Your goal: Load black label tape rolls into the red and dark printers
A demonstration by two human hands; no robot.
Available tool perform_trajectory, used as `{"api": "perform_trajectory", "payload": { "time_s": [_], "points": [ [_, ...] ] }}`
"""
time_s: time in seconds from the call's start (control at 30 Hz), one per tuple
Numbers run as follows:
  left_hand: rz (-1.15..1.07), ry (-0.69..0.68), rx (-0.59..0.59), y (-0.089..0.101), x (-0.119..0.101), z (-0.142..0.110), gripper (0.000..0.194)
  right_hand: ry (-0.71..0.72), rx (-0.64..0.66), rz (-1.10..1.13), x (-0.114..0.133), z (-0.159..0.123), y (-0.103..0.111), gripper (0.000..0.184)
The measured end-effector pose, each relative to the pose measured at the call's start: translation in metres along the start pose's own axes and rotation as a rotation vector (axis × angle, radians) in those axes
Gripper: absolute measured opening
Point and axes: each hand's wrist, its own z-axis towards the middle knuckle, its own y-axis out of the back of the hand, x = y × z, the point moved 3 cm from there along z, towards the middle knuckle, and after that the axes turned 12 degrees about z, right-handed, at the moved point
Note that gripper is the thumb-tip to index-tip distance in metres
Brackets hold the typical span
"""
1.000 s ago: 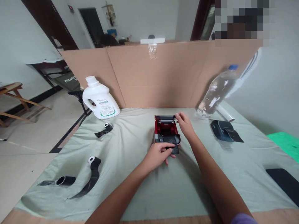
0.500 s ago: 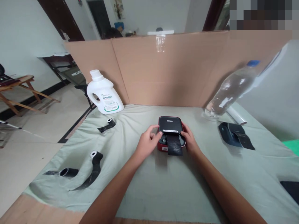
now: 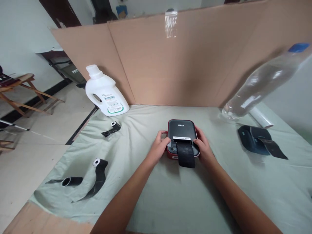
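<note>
A small label printer (image 3: 182,128), black on top with a red body, sits in the middle of the cloth-covered table. From its front slot a wide black strip (image 3: 186,156) hangs down. My left hand (image 3: 159,144) is closed on the printer's left side, thumb on the top edge and fingers along the side. On the opposite side my right hand (image 3: 203,144) grips it, thumb on the top near the slot and fingers behind the edge. The fingertips at the far sides are partly hidden.
On the left lie black rolls (image 3: 99,172) with loose tails. A white detergent jug (image 3: 107,94) and a clear bottle (image 3: 258,87) stand before a cardboard panel (image 3: 158,65). Right are a dark printer-like device (image 3: 253,139) with a black strip and a clear film roll (image 3: 262,117).
The view has tilted down and moved closer. My left hand's fingers have drawn in against the printer's side. My right hand keeps its hold.
</note>
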Motion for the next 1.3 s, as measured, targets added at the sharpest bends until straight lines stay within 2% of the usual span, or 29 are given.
{"api": "perform_trajectory", "payload": {
  "time_s": [0.07,0.17,0.33,0.47,0.63,0.77,0.83,0.87,0.9,0.97,1.03,1.07,1.1,1.17,1.23,1.3],
  "points": [
    [-0.012,0.015,0.014,0.001,-0.001,-0.001,0.042,-0.003,-0.006,0.003,0.0,-0.001,0.0,0.066],
    [-0.035,0.063,0.093,0.004,-0.001,-0.001,0.048,0.006,0.005,-0.014,-0.004,-0.002,0.0,0.065],
    [-0.069,0.047,0.185,0.009,0.002,0.0,0.056,0.042,0.005,0.079,-0.015,-0.004,-0.001,0.06],
    [-0.043,0.048,0.151,0.007,0.002,0.0,0.052,0.007,0.005,0.118,-0.014,-0.005,-0.003,0.061],
    [-0.035,0.018,0.066,0.002,-0.003,-0.003,0.045,-0.026,-0.059,0.074,-0.009,-0.005,-0.004,0.064],
    [0.076,0.033,0.129,0.006,-0.009,-0.005,0.048,0.064,-0.032,-0.001,-0.016,-0.008,-0.003,0.062],
    [0.176,-0.041,0.081,0.025,-0.017,-0.004,0.047,0.096,-0.019,-0.008,-0.021,-0.01,-0.001,0.061],
    [0.244,-0.099,0.009,0.041,-0.022,-0.003,0.046,0.105,-0.02,-0.003,-0.023,-0.01,0.001,0.061],
    [0.338,-0.156,-0.096,0.061,-0.026,-0.001,0.045,0.108,-0.022,0.009,-0.025,-0.01,0.002,0.06],
    [0.615,-0.217,-0.378,0.11,-0.032,0.002,0.045,0.105,-0.028,0.057,-0.026,-0.01,0.003,0.057],
    [0.984,-0.156,-0.666,0.162,-0.034,0.006,0.047,0.094,-0.036,0.116,-0.026,-0.009,0.003,0.055],
    [1.146,-0.083,-0.743,0.184,-0.032,0.01,0.051,0.09,-0.04,0.139,-0.025,-0.008,0.002,0.054],
    [1.269,-0.001,-0.742,0.203,-0.029,0.015,0.054,0.086,-0.041,0.15,-0.025,-0.008,0.002,0.054],
    [1.401,0.105,-0.589,0.227,-0.02,0.026,0.054,0.081,-0.044,0.15,-0.025,-0.007,0.002,0.055],
    [1.434,0.107,-0.442,0.238,-0.013,0.03,0.045,0.068,-0.051,0.165,-0.026,-0.007,0.002,0.056],
    [1.441,0.058,-0.399,0.245,-0.012,0.022,0.039,0.051,-0.066,0.206,-0.028,-0.007,0.003,0.055]
  ]
}}
